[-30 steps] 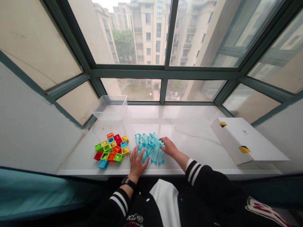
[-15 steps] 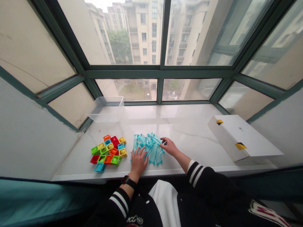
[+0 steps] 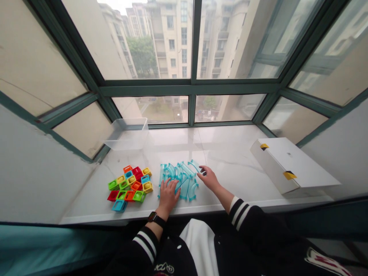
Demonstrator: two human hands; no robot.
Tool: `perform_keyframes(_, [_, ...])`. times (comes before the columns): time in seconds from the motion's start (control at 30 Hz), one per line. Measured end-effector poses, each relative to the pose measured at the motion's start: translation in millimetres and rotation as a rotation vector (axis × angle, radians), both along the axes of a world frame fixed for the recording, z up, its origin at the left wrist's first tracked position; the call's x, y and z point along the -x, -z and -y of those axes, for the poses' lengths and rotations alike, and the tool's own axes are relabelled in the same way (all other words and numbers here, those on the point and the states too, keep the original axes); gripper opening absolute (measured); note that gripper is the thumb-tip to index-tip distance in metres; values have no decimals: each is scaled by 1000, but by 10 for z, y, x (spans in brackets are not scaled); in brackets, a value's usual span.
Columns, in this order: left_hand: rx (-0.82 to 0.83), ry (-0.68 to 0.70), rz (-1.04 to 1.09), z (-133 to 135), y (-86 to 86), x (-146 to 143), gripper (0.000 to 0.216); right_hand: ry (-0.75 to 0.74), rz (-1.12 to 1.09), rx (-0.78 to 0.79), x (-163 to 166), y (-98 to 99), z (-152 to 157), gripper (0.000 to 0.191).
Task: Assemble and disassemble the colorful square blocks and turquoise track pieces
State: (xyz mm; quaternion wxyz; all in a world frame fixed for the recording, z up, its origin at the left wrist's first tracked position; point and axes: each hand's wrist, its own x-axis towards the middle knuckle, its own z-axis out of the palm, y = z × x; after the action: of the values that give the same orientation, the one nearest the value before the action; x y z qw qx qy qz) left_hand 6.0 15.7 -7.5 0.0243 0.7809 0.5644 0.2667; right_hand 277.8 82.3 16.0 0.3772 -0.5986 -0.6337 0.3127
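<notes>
The clear teal track pieces [image 3: 178, 180] lay in one loose pile on the white stone window sill [image 3: 230, 153], a little right of the middle of the view. The long axis of the pile ran left to right along the sill, and its right end turned slightly away from the person, where one curved piece pointed toward the window.

The left hand [image 3: 168, 197] lay on the near part of the pile, with its fingers [image 3: 173, 184] spread, so this grip was open and not closed around any piece. The right hand [image 3: 209, 179] was at the far right end of the pile, and its grip also looked open. Its fingertips [image 3: 200, 169] were touching or just beside the curved piece; from this view I could not say which.

On the left, the colored blocks [image 3: 130, 186] sat just beside the pile, so little room was there. The front edge of the sill [image 3: 172, 213] was near the pile. Much more open stone lay behind it, up to the window frame [image 3: 189, 89], and to the right, up to the white box [image 3: 291, 166]. A clear box [image 3: 125, 134] stood at the back left.
</notes>
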Motion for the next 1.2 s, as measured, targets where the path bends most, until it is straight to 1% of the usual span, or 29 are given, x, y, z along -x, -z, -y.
perform_keyframes(0.03, [-1,4,-3,-8,3,6,35,28,-29,9,-30,-16,2,42])
perform_keyframes(0.1, [-8,7,-10,-29,11,20,36,32,-93,40,-85,-39,34,45])
perform_keyframes(0.23, [-31,3,-15,-70,28,42,40,-32,-236,146,-131,-50,206,52])
perform_keyframes(0.37, [-58,6,-20,-77,33,41,44,-69,-404,301,-105,-53,400,58])
perform_keyframes(0.43, [-72,-2,-26,-63,35,38,47,-98,-466,352,-84,-57,471,59])
perform_keyframes(0.63, [-79,-19,-47,30,17,51,49,-137,-528,418,-35,-67,579,60])
perform_keyframes(0.73, [-90,-11,-2,95,-88,42,48,-150,-572,460,-9,-92,601,59])
perform_keyframes(0.8, [-93,9,75,124,-211,13,47,-164,-625,494,13,-124,612,59])
perform_keyframes(0.87, [-72,34,196,122,-355,-39,46,-185,-684,538,42,-168,623,59])
perform_keyframes(0.97, [9,52,438,55,-556,-136,49,-249,-764,588,101,-234,638,62])
perform_keyframes(1.07, [106,60,649,-41,-698,-204,50,-339,-819,610,170,-272,658,61])
perform_keyframes(1.13, [158,72,706,-86,-758,-211,42,-400,-839,632,202,-279,671,59])
perform_keyframes(1.2, [189,78,711,-103,-793,-191,34,-439,-849,651,212,-278,678,58])
